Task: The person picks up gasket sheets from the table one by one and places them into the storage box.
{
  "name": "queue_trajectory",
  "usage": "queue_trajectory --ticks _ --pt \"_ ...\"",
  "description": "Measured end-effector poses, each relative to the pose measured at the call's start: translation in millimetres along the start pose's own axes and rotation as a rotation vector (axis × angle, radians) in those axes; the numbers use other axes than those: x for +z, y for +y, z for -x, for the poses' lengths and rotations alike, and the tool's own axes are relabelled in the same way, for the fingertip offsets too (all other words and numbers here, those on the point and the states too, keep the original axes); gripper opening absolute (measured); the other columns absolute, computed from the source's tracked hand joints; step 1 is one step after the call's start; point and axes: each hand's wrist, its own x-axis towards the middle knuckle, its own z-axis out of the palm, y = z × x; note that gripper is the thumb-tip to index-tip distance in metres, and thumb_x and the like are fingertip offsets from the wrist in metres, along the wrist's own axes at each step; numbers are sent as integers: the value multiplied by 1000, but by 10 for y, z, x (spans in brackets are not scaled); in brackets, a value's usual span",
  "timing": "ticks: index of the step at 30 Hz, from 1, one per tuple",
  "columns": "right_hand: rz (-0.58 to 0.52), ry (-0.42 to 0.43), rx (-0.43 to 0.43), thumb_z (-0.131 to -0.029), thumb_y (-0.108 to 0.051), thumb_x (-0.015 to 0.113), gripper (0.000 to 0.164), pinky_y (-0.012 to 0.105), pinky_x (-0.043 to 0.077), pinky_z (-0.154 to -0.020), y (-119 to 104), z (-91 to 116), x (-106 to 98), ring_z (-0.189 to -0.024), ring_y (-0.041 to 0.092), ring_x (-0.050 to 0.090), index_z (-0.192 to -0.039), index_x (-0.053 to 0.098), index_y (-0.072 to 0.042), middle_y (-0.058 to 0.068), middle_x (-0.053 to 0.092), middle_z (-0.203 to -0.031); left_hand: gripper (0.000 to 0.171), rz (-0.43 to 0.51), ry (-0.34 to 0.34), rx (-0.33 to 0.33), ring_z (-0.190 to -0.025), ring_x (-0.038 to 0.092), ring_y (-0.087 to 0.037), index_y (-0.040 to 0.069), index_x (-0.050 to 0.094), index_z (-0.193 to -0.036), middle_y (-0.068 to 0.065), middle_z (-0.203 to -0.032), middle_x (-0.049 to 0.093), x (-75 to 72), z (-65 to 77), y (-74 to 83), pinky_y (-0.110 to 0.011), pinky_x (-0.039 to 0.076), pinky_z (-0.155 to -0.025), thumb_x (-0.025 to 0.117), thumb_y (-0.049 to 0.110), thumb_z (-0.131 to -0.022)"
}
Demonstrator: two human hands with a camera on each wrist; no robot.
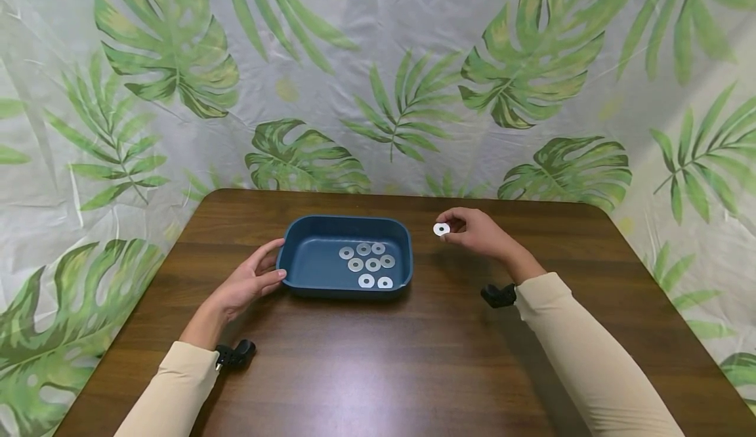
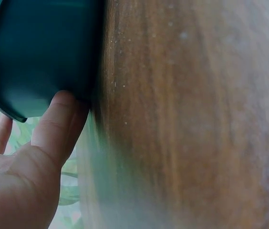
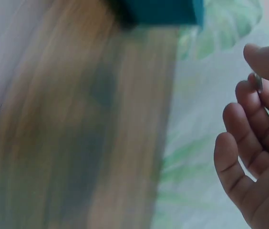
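Note:
A dark blue tray point(image 1: 307, 273) sits on the brown wooden table point(image 1: 413, 358), holding several flat silver washers point(image 1: 366, 264). My left hand point(image 1: 251, 283) rests against the tray's left wall, fingers straight; in the left wrist view its thumb point(image 2: 58, 124) touches the tray point(image 2: 44, 52). My right hand point(image 1: 472, 230) hovers to the right of the tray, above the table. It pinches one washer point(image 1: 441, 229) between thumb and fingertips. The right wrist view shows that washer point(image 3: 257, 81) edge-on between the fingers, with a tray corner point(image 3: 163, 12) beyond.
A leaf-patterned sheet point(image 1: 378, 76) hangs behind the table and drapes down both sides. The table's far edge runs just behind the tray. Black wrist camera mounts point(image 1: 499, 294) sit at both cuffs.

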Motion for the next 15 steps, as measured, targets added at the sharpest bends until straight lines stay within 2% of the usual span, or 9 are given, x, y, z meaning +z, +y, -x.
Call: queue_trajectory --ticks 8,15 --pt "17 7 -158 -89 -9 72 34 38 53 -84 -543 -23 88 -96 24 64 -122 65 -3 14 67 -111 74 3 2 -5 -136 42 -36 16 13 -160 -28 -161 20 12 19 1 -23 47 -98 57 15 -101" --pt "-7 -12 -243 -88 -10 75 35 36 53 -84 -779 -105 286 -100 25 62 -121 65 -5 13 66 -115 73 2 -3 -1 -133 46 -32 16 13 -160 -28 -160 21 5 -2 5 -27 47 -101 57 16 -101"
